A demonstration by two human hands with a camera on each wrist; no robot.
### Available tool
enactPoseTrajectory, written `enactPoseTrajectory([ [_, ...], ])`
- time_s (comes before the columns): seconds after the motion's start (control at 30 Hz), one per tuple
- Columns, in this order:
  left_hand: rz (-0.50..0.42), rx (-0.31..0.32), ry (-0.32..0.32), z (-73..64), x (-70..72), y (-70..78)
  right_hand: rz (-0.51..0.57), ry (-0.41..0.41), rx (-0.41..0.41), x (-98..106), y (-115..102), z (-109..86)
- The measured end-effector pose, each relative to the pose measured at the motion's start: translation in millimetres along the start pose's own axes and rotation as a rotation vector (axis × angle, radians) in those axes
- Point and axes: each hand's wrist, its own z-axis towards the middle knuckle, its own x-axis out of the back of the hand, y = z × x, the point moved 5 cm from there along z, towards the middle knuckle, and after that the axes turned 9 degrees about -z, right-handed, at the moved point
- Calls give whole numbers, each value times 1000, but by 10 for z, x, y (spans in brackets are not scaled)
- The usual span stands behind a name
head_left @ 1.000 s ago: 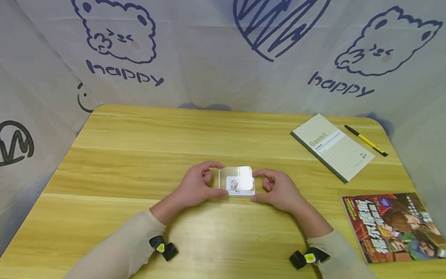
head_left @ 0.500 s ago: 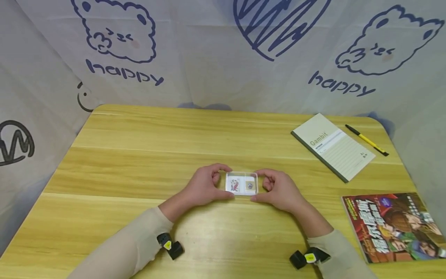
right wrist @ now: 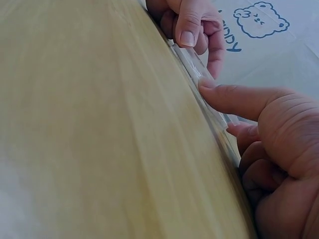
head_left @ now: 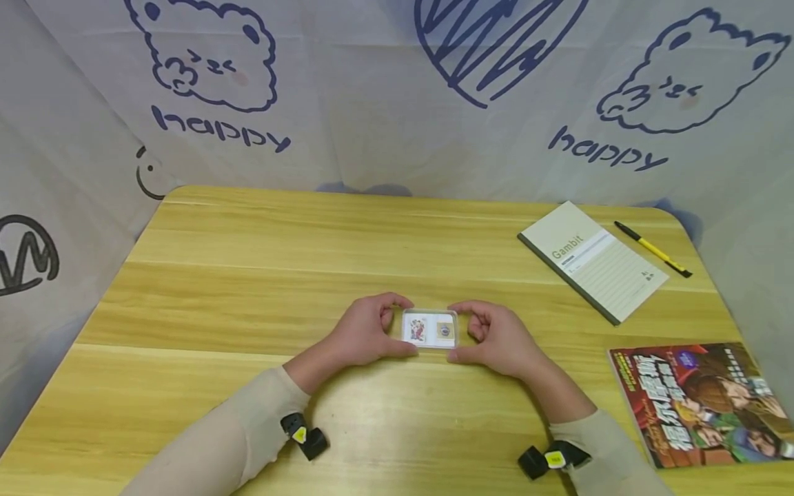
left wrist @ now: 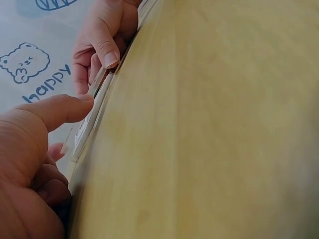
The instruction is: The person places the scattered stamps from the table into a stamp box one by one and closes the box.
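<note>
A small clear plastic case (head_left: 431, 331) lies on the wooden table between both hands. Through its clear top show two picture cards side by side: a red-figured card (head_left: 418, 330) on the left and a tan one with a blue emblem (head_left: 444, 331) on the right. My left hand (head_left: 366, 333) pinches the case's left end between thumb and forefinger. At the opposite end, my right hand (head_left: 498, 337) grips it the same way. In the left wrist view, a clear lid (left wrist: 69, 139) stands against the white tray part (left wrist: 92, 119); whether it is fully seated I cannot tell.
A Gambit notebook (head_left: 592, 262) lies at the back right, a yellow and black pen (head_left: 653, 249) beside it. Nearer on the right is a colourful comic magazine (head_left: 701, 403). A white cloth with drawings (head_left: 372, 103) hangs behind the table's back edge.
The left hand has moved right, bringing the clear lid from an offset position down over the tray of cards. Over the last half second the lid has sunk slightly; the right hand barely moved.
</note>
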Motion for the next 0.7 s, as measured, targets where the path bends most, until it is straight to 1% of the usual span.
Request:
enactPoseTrajectory([
  [0.23,19,4,2,1,5,-17,29,-8,-3,-11,17,4],
  [0.53,79,13,-15,1,0,-11,-8,3,-3,-16,11,5],
  [0.7,89,15,-26,1,0,-5,-18,17,-5,-2,8,3],
])
